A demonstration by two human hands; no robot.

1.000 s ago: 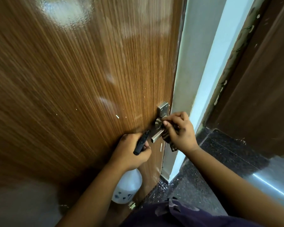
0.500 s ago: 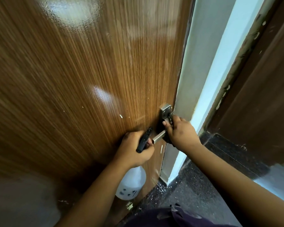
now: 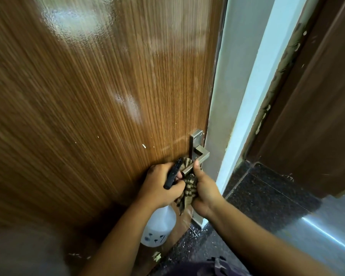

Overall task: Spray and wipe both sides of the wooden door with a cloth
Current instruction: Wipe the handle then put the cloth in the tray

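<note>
Nearest the camera, two bare forearms reach forward and down toward the lower part of the door. The left hand [image 3: 159,188] has its grip closed around the black trigger head of the spray bottle [image 3: 157,230], whose white body hangs below the fist, close to the door face; that grip looks the same as a moment ago. The right hand [image 3: 204,191] is what has changed. Half a second back it was up at the lock plate, fingers over the metal. Now it has dropped below the lever, fingers curled round a bunched, striped cloth [image 3: 187,188], thumb raised and touching the underside of the door handle [image 3: 197,158]. The cloth sits between the two hands, and a fold of it shows above the left fist, against the wood beside the lever.

That shift suggests the hardware has had its pass, and the wiping is moving on to the panel around and under it.

Further off, the wooden door [image 3: 88,116] fills the left of the view, its grain glossy with pale reflections high up and small white flecks near the handle. Whether those patches are spray or glare, I cannot tell. Beyond its edge stand the pale door frame [image 3: 247,96] and the dark speckled floor [image 3: 267,196]. The door's other side is not in view, so that half probably remains.
</note>
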